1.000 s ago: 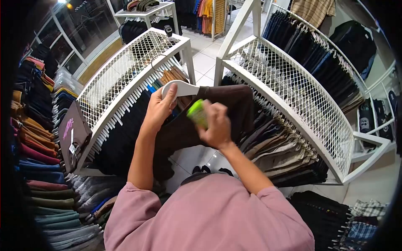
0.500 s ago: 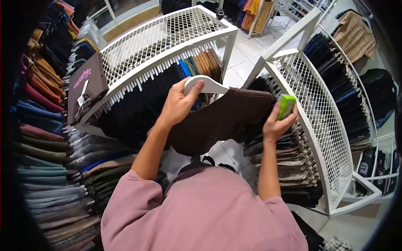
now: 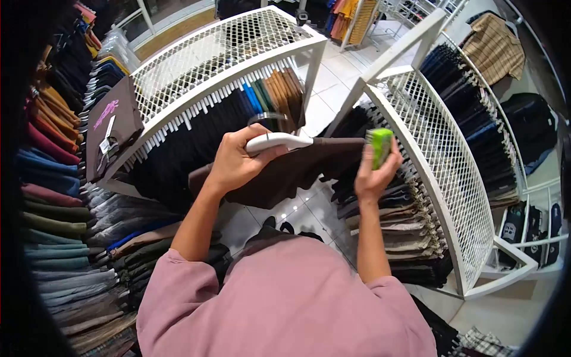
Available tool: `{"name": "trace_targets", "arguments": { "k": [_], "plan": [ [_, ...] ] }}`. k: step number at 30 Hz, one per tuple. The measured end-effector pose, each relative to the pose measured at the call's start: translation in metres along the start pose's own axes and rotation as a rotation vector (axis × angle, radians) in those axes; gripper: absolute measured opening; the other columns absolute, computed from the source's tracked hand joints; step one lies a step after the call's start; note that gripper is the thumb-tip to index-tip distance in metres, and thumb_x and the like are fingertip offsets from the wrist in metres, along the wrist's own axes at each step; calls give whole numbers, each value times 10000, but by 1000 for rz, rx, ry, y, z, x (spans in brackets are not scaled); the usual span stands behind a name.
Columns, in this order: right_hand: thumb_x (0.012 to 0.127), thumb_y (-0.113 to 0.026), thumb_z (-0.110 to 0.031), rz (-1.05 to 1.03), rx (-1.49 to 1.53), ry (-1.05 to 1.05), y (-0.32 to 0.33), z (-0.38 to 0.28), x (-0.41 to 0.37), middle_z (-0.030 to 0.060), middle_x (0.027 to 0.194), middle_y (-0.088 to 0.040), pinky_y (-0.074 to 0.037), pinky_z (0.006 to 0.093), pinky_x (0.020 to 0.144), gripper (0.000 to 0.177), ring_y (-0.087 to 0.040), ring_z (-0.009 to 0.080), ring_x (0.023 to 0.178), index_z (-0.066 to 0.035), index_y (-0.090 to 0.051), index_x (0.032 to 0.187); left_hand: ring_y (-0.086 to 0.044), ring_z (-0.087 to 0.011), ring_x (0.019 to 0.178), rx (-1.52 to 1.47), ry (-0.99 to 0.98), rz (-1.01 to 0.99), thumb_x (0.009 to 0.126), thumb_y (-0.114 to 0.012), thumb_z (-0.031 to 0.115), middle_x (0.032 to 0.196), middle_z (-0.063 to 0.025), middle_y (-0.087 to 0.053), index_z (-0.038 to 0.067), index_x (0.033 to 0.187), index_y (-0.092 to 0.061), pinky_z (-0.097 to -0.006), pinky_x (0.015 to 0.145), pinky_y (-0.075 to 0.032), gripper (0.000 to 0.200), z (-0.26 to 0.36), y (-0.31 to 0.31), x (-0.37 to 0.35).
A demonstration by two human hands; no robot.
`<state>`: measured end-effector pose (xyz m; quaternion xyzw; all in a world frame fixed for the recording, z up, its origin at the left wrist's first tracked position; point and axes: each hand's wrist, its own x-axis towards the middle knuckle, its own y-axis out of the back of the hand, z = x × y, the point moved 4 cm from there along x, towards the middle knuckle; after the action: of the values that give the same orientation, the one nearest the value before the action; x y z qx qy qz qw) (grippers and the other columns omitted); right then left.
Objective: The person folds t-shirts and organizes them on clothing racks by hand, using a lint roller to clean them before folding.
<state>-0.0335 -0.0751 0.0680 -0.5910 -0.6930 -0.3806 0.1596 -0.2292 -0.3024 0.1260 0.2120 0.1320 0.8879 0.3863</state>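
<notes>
Location: clothing shop, retail floor. Evidence: two white racks with wire-mesh tops, one left (image 3: 196, 65) and one right (image 3: 452, 154), each packed with dark garments (image 3: 178, 160) on white hangers. Wall rail at left carries tops sorted by colour (image 3: 53, 154). Brown T-shirt (image 3: 113, 128) shown face-out with a swing tag (image 3: 106, 138). Plaid shirt (image 3: 493, 50) on display at far right. Pale tiled floor (image 3: 324, 89) forms aisles. Brown garment (image 3: 309, 163) on matching white hanger (image 3: 279, 141).

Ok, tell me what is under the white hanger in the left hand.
A dark brown garment hangs from the white plastic hanger, which the left hand grips. Below it, white floor tiles show. The cloth hides the rest of the hanger and the floor straight beneath.
</notes>
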Motion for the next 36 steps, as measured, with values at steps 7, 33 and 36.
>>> {"name": "trace_targets", "arguments": {
  "k": [7,33,36],
  "plan": [
    [945,-703,-368,-103,-122,16,-7,27,-11,223,1231,-529,-510,457,927,671,-576,401,1108,-35,-453,1471,-732,-228,744,157,-279,-23,792,-828,61,883,-111,-758,55,996,-768,-306,682,-559,212,8,-17,4],
    [878,-782,-338,-499,-158,-11,51,44,47,143,1180,-672,-546,395,889,506,-688,334,1001,-121,-683,1325,-569,-137,773,758,-982,-247,843,-685,161,850,32,-536,326,1405,-600,-296,709,-509,592,16,-83,-9],
    [921,-737,-333,-356,-523,-116,76,101,56,175,1158,-664,-518,409,925,489,-670,332,1021,-62,-673,1323,-585,-135,792,769,-987,-268,845,-690,168,866,35,-547,334,1420,-584,-291,734,-520,608,12,-80,-12]
  ]
}}
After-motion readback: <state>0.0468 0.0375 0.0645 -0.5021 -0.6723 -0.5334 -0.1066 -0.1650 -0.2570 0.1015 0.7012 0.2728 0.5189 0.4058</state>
